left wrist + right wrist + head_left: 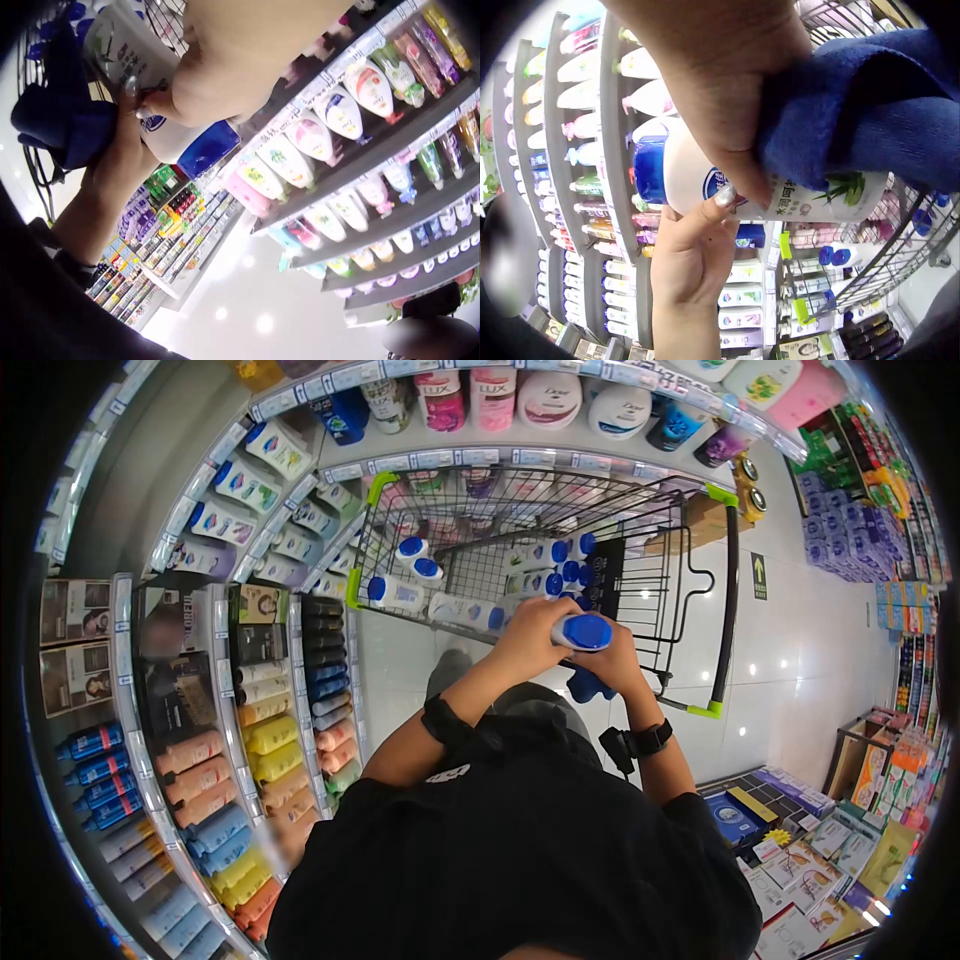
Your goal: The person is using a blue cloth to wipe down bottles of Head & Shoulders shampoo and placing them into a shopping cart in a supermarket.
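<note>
Right up front, between both hands, there's the bottle [686,161]: white, blue cap [651,171], held by the near edge of the cart [378,490] w/ its cap end toward the wearer. L hand [530,640] is wrapped round it, thumb by the blue logo [714,180] nr the cap; R hand [620,658] has it from the other side, w/ a blue cloth [885,112] bunched against the lower body. Can't tell how all the R fingers sit behind that cloth tbh.

Handling, imo: prob a full one, so fairly heavy for its size. Looks like smooth plastic, so maybe a bit slippery; walls likely firm w/ some give, no need to squeeze hard. Not really fragile, tho a drop could crack the cap. Best hold is round the middle, fingers one side, thumb the other. Wouldn't lift by the cap alone bc it might twist or pop. Cloth's soft n floppy, could slide on the plastic.

Further out, the cart has more blue-capped bottles [396,592], some lying flat, others hard to make out. Past that, the shelf [430,463] has Lux & Dove stuff, well apart from the hands.
</note>
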The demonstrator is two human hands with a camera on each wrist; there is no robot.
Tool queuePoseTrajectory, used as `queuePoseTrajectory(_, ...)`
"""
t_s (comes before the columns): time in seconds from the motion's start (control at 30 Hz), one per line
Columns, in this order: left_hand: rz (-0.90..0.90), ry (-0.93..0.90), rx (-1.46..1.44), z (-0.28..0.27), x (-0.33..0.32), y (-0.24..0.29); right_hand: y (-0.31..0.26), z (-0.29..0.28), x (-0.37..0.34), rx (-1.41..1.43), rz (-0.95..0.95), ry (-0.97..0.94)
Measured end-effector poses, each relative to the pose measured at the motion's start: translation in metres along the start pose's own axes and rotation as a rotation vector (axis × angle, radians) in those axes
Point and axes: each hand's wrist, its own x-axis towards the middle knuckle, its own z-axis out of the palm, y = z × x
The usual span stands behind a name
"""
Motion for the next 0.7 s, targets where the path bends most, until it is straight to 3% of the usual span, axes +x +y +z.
queuePoseTrajectory(0.13,-0.081,0.022,0.039,-0.027,0.002,-0.027,0.003,0.022,0.038,-0.005,-0.006,-0.09)
queuePoseTrajectory(0.3,-0.003,-0.072,0.312,-0.073,0.019,-0.074,-0.002,0.053,0.091,-0.178,-0.034,-0.144)
queuePoseTrajectory(0.53,0.055,-0.208,0.405,-0.148,0.049,-0.146,-0.002,0.113,0.167,-0.403,0.005,-0.123)
queuePoseTrajectory(0.7,0.114,-0.287,0.503,-0.172,0.076,-0.183,0.009,0.137,0.206,-0.497,0.079,-0.144)
